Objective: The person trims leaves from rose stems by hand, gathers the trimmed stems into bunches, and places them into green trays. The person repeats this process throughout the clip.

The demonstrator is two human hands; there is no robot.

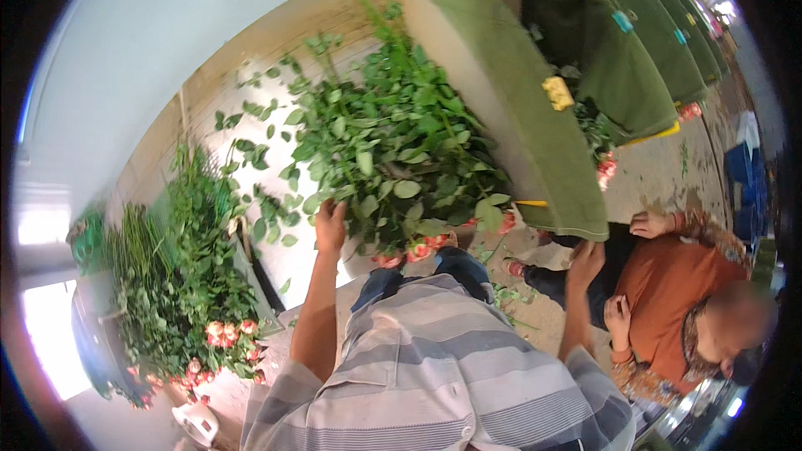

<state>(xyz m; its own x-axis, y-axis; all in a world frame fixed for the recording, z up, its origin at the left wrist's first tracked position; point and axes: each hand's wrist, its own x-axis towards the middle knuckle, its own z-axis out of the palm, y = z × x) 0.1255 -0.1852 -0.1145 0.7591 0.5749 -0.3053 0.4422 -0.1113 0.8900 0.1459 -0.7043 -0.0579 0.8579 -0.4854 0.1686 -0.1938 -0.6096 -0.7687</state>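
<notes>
A large heap of cut roses lies before me on a pale tabletop, its leafy stems pointing away. Several red-and-cream blooms hang over the near edge. My left hand is at the left side of the heap, against the leaves. Whether its fingers hold a stem or leaf is hard to see. On the right, a long green cloth panel slants down from a yellow-edged frame. My right hand grips the panel's lower corner.
More rose bunches stand at the left, beside a green cloth edge. Further green cloth dividers with clips line up at the right. A person in an orange vest is close on my right. Loose leaves litter the floor.
</notes>
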